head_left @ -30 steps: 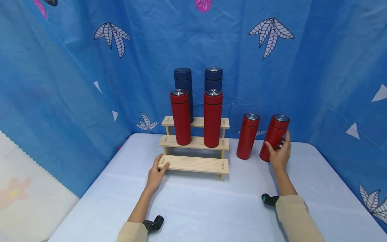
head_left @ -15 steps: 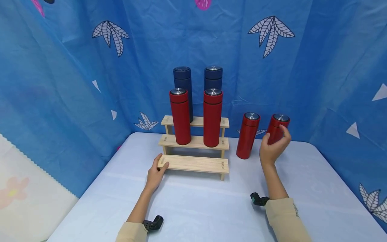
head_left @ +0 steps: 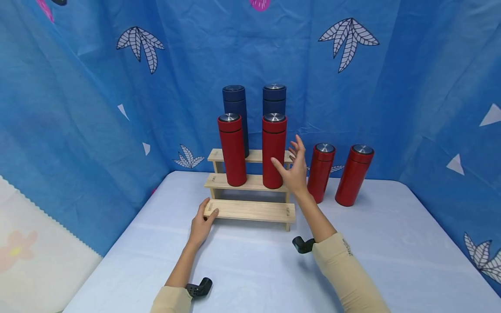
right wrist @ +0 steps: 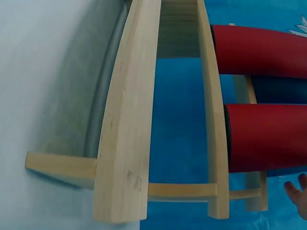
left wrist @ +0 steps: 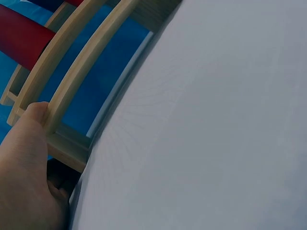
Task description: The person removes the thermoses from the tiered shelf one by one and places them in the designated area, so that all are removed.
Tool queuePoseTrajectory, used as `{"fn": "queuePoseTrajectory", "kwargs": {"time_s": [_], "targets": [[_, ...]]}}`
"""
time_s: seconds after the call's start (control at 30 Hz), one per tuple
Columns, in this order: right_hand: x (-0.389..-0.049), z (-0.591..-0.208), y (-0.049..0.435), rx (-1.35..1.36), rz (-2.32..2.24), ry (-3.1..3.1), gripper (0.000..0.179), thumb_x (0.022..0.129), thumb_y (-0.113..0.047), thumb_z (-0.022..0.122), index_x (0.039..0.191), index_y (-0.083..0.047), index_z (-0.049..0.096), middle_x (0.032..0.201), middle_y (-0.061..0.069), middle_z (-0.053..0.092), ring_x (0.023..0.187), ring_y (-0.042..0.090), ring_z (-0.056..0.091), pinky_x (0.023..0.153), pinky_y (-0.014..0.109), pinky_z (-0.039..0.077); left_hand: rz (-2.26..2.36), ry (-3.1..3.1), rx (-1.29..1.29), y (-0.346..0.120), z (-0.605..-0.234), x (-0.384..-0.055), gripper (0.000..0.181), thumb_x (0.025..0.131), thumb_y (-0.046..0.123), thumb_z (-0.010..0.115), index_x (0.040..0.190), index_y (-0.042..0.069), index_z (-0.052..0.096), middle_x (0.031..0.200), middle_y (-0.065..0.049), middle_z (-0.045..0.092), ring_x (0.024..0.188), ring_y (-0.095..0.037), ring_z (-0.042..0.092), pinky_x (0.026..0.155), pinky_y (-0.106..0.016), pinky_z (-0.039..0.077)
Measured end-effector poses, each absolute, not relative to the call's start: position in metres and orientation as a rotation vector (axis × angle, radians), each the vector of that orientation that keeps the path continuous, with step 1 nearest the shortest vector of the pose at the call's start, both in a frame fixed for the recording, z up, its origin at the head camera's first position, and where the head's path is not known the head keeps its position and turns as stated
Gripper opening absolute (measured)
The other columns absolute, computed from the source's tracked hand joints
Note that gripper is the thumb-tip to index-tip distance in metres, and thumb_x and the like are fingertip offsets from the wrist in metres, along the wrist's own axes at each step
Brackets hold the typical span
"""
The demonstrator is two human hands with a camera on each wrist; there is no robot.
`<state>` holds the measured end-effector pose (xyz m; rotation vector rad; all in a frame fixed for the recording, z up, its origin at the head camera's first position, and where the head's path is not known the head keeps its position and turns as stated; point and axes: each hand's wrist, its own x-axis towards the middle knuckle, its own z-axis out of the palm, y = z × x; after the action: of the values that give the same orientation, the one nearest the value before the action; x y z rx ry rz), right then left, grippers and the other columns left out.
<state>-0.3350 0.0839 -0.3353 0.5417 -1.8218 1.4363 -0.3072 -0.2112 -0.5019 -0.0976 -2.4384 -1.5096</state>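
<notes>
Head view: spread right hand point(head_left: 295, 171) has left the bottle point(head_left: 354, 177) nearest the worktop's point(head_left: 250, 269) right edge unheld; left hand point(head_left: 201, 226) pinches the rack point(head_left: 252, 210).

A blue curtain point(head_left: 235, 56) — leaf-printed — backs the table point(head_left: 250, 265).

Let go of the far-right red bottle point(head_left: 354, 176), gripped one second ago; moved the right hand point(head_left: 296, 174) leftward to just beside the right-side red bottle point(head_left: 272, 150) on the middle step point(head_left: 254, 182) of the wooden stand point(head_left: 250, 210), with fingers point(head_left: 300, 148) now spread.
</notes>
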Motion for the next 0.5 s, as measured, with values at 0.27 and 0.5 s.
{"fn": "queuePoseTrajectory", "kwargs": {"time_s": [0.27,0.5], "targets": [[-0.367,-0.362,0.078,0.582,1.458,-1.980,0.093,0.081,-0.020,0.073,0.148,-0.027,0.009,0.127,0.013,0.045,0.111,0.026,0.049,0.083,0.045,0.049,-1.518,-2.439,-0.097,-0.212,-0.503,-0.306,0.070,0.090,0.049,0.053,0.145,0.014,0.026,0.144,-0.019,0.032,0.131,-0.037,0.030,0.104,-0.050,0.028],[-0.358,-0.366,0.080,0.532,1.435,-1.916,0.092,0.080,-0.021,0.074,0.148,-0.032,0.013,0.124,0.010,0.048,0.109,0.022,0.051,0.084,0.042,0.049,-1.520,-2.429,-0.100,-0.210,-0.501,-0.306,0.069,0.090,0.048,0.053,0.145,0.015,0.027,0.143,-0.019,0.034,0.130,-0.036,0.032,0.104,-0.049,0.029]]}}
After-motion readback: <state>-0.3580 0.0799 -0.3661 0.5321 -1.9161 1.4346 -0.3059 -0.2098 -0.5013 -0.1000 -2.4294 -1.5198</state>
